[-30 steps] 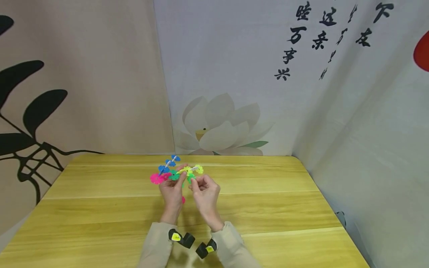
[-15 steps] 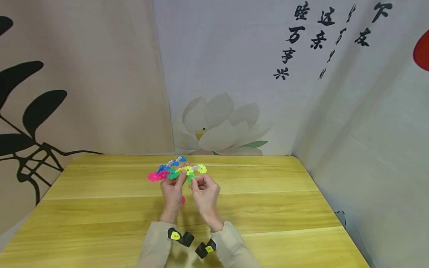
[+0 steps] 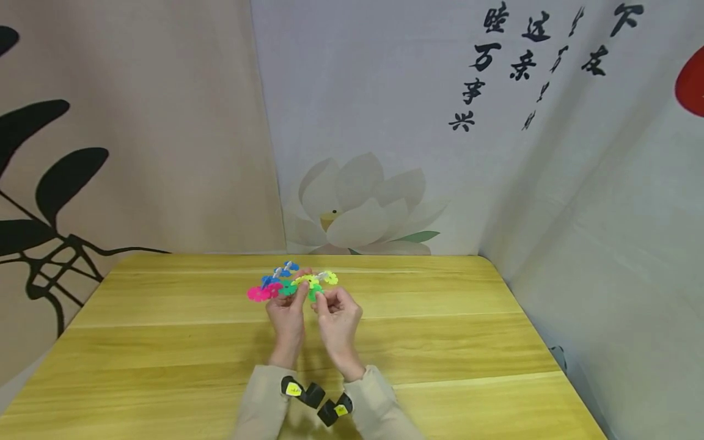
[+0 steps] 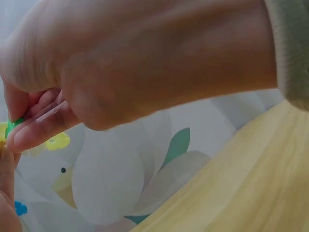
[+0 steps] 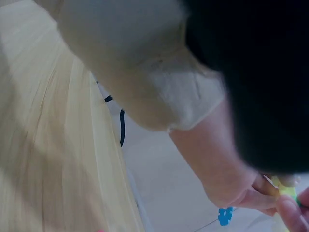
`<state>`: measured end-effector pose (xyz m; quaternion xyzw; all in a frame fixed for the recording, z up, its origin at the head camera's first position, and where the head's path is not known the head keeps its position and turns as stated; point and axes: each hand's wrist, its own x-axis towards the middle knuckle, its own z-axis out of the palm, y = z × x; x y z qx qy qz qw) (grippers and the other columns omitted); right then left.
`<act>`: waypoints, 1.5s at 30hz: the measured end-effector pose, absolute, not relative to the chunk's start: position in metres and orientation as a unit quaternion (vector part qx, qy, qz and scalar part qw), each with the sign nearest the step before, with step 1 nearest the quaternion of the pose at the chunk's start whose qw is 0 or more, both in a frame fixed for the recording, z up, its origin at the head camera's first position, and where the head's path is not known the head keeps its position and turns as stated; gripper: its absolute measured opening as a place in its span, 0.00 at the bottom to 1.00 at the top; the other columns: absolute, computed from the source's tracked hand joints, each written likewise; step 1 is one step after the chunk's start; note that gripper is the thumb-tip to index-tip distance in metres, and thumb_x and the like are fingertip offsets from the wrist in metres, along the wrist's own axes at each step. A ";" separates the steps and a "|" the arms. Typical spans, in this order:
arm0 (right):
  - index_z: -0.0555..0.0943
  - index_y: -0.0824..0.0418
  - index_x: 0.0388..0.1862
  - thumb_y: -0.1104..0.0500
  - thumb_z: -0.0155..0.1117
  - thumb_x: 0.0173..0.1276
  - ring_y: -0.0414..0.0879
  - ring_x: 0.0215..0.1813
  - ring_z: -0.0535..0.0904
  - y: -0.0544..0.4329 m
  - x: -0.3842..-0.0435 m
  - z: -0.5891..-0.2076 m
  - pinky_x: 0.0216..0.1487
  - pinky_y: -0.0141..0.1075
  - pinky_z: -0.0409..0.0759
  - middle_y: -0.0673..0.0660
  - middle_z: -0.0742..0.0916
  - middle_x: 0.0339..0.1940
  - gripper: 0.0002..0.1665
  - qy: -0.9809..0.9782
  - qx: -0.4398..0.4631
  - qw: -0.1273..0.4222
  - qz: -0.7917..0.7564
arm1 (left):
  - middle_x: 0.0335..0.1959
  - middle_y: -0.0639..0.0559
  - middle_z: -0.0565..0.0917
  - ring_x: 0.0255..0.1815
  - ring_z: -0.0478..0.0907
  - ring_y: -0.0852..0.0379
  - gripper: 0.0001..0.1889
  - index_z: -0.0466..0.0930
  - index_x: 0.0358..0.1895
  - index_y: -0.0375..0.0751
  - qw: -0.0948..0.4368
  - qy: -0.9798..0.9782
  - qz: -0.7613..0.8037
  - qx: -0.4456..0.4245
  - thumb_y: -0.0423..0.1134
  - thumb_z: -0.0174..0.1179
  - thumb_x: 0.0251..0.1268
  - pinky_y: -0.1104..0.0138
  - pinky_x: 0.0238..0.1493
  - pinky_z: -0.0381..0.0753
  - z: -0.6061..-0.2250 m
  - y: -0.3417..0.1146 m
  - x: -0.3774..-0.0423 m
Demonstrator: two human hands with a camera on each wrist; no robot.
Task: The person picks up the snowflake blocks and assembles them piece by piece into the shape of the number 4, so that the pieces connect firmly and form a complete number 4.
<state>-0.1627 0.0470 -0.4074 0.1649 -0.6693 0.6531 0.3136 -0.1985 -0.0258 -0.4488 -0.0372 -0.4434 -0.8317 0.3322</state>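
Pinching w/ curled fingers (image 3: 342, 296), L hand (image 3: 287, 321) has multicol. notched-disc chain (image 3: 288, 287), R hand (image 3: 340, 324) a green disc (image 3: 314, 293) by chain's yellow part (image 3: 313, 282); both over woodgrain worktop (image 3: 451, 342) nr far edge, wide room either side.

Your left forearm (image 3: 264, 400) and right forearm (image 3: 382, 406), both sleeved nearly to the wrist, reach forward and angle in toward each other. Your left hand (image 3: 286, 318) grips with its thumb stretched forward; just beside it, your right hand (image 3: 339, 316) pinches between thumb and forefinger.
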 end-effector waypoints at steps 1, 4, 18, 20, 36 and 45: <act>0.73 0.77 0.21 0.81 0.60 0.55 0.62 0.17 0.78 0.047 -0.163 -0.407 0.17 0.32 0.80 0.67 0.82 0.19 0.07 -0.670 0.163 0.312 0.654 | 0.38 0.43 0.86 0.46 0.81 0.49 0.13 0.75 0.44 0.14 0.335 -0.444 -0.831 -0.034 0.23 0.60 0.58 0.69 0.49 0.80 -0.449 -0.025 -0.198; 0.73 0.77 0.21 0.81 0.60 0.55 0.64 0.18 0.78 0.047 -0.162 -0.406 0.17 0.32 0.80 0.68 0.82 0.19 0.07 -0.671 0.155 0.306 0.657 | 0.39 0.39 0.85 0.46 0.82 0.50 0.14 0.74 0.42 0.12 0.338 -0.447 -0.828 -0.025 0.24 0.61 0.58 0.69 0.48 0.80 -0.449 -0.024 -0.198; 0.73 0.79 0.22 0.81 0.58 0.56 0.67 0.19 0.78 0.044 -0.163 -0.406 0.19 0.27 0.79 0.72 0.80 0.19 0.06 -0.669 0.140 0.283 0.674 | 0.37 0.45 0.86 0.46 0.82 0.51 0.08 0.82 0.38 0.24 0.347 -0.457 -0.819 -0.005 0.26 0.63 0.57 0.70 0.46 0.81 -0.448 -0.025 -0.197; 0.73 0.78 0.22 0.81 0.58 0.56 0.67 0.19 0.78 0.045 -0.163 -0.406 0.19 0.27 0.79 0.72 0.81 0.19 0.06 -0.670 0.146 0.287 0.669 | 0.38 0.44 0.86 0.46 0.81 0.51 0.09 0.81 0.39 0.22 0.346 -0.464 -0.815 -0.017 0.26 0.63 0.57 0.70 0.47 0.80 -0.448 -0.026 -0.197; 0.74 0.77 0.24 0.79 0.60 0.57 0.63 0.19 0.79 0.052 -0.162 -0.400 0.18 0.33 0.80 0.69 0.81 0.19 0.05 -0.684 0.181 0.297 0.641 | 0.50 0.32 0.79 0.54 0.77 0.46 0.17 0.71 0.52 0.17 0.304 -0.500 -0.803 -0.110 0.24 0.57 0.61 0.69 0.52 0.78 -0.449 -0.035 -0.196; 0.74 0.76 0.24 0.79 0.61 0.56 0.60 0.19 0.80 0.053 -0.161 -0.398 0.18 0.37 0.81 0.67 0.81 0.19 0.05 -0.697 0.175 0.302 0.626 | 0.46 0.31 0.80 0.47 0.81 0.54 0.16 0.69 0.48 0.11 0.307 -0.491 -0.804 -0.137 0.21 0.57 0.60 0.71 0.46 0.80 -0.450 -0.038 -0.201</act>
